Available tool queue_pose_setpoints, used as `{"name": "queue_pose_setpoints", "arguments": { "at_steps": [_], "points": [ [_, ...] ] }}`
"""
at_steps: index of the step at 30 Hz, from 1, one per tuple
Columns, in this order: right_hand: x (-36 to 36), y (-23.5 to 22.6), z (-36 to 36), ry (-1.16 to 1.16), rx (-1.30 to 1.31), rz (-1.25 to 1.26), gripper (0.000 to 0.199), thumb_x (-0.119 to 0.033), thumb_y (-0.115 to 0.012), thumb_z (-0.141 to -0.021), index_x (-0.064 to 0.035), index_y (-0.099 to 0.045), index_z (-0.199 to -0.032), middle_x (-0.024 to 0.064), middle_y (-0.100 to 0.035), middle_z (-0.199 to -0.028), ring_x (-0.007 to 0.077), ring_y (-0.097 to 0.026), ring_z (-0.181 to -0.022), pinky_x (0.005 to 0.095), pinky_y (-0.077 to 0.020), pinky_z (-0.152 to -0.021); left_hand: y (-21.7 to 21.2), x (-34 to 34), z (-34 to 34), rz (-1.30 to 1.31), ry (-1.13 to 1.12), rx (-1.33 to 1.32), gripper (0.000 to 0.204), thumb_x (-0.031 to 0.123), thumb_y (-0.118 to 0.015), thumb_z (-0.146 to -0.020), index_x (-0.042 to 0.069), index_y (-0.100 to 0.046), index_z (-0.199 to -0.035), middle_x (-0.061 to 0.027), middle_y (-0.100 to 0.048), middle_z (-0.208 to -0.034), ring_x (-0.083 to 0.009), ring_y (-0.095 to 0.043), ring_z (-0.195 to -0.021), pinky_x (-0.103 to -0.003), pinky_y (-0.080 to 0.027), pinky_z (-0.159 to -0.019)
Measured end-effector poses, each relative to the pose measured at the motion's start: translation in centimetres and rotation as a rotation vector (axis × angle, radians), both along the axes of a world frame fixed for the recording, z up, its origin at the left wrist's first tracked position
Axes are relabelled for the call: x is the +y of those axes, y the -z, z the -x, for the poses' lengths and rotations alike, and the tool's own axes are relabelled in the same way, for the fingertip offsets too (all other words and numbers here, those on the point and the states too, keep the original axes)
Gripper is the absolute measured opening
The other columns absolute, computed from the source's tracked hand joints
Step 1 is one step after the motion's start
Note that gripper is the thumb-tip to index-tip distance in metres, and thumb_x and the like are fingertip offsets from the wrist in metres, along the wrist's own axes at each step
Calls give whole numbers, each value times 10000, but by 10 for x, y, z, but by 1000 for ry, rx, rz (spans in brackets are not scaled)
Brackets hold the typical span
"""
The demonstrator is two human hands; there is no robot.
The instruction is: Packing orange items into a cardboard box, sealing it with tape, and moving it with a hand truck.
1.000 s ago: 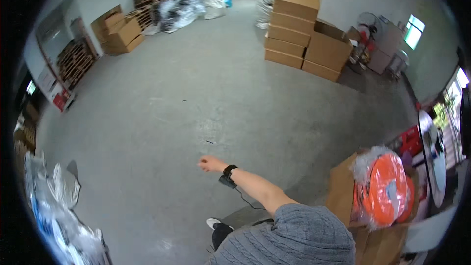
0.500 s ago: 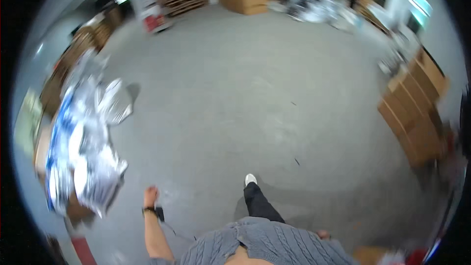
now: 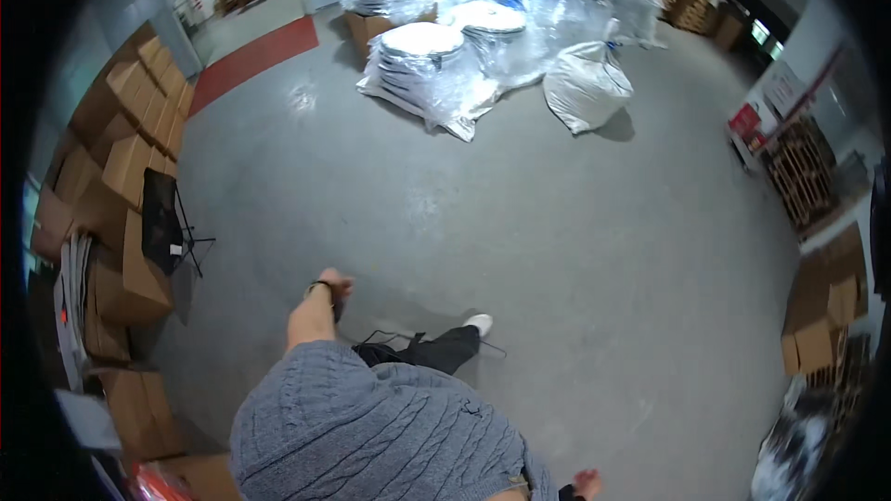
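My left hand hangs over the grey floor ahead of my body. Its fingers look loosely curled in, with nothing seen in them. A dark band circles that wrist, and a small dark box shows beside it. At the lower edge, on the right, my right hand hangs beside my hip, small and partly blurred; how its fingers lie is unclear. Neither hand touches anything around it. A thin black cable runs near my dark trouser leg, and one white shoe is stretched forward on the floor.
Plastic-wrapped stacks and a white sack stand ahead. Cardboard boxes line the left, with a black stand before them. A red mat lies by a doorway. Pallets and cartons are at right.
My view has swung left: the wrapped stacks and white sack went from the left side to straight ahead. The doorway and left-hand boxes came into sight. My right hand shows more.
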State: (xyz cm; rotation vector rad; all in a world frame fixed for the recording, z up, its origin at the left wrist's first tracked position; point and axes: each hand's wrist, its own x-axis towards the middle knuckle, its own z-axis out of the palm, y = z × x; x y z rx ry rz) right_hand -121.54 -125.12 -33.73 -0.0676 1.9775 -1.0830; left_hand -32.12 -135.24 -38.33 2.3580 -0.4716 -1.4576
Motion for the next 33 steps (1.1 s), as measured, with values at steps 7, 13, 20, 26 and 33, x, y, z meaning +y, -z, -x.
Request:
{"name": "queue_pose_setpoints", "arguments": {
  "at_steps": [7, 13, 20, 26, 33],
  "points": [
    [-341, -9, -52, -276, 22, 380, 199, -216, -502, -897, -40, -531, -986, 104, -605, -828, 206, -592, -723, 337, -515, -638, 58, 32, -33, -575, 927, -452, 549, 454, -397, -902, 127, -424, -1342, -43, -394, -1398, -234, -356, -1287, -446, -299, -1044],
    [-433, 32, -121, -663, -137, -182, 227, -216, -544, -871, -14, -584, -968, 125, -655, -838, 225, -651, -715, 355, -535, -620, 23, -314, 32, -77, 374, -128, 298, 307, -436, -899, 106, -409, -1117, -61, -424, -1058, -231, -419, -927, -398, -331, -775],
    [-445, 216, -12, -828, -230, -768, 318, -333, -487, -867, -63, -596, -995, 147, -610, -1072, 294, -579, -979, 406, -475, -785, 10, -714, 110, 402, -217, 787, 117, 182, -554, -849, 69, -538, -820, -54, -553, -654, -171, -530, -485, -293, -386, -386],
    [-635, 175, 109, -1203, 406, -901, 337, -326, -506, -858, -80, -560, -1081, 136, -598, -1111, 295, -576, -1000, 414, -469, -812, -38, -955, 285, 304, 241, 176, 284, 267, -594, -842, 44, -582, -1017, -61, -627, -859, -185, -620, -665, -316, -476, -557],
    [-1069, 64, 120, -1462, 883, -192, 224, -228, -595, -749, -30, -607, -646, 120, -630, -641, 225, -619, -584, 373, -480, -546, -49, -1078, 250, 141, 138, 249, 290, 300, -564, -882, 91, -530, -1081, -83, -631, -983, -216, -634, -786, -364, -498, -612]
  ]
}}
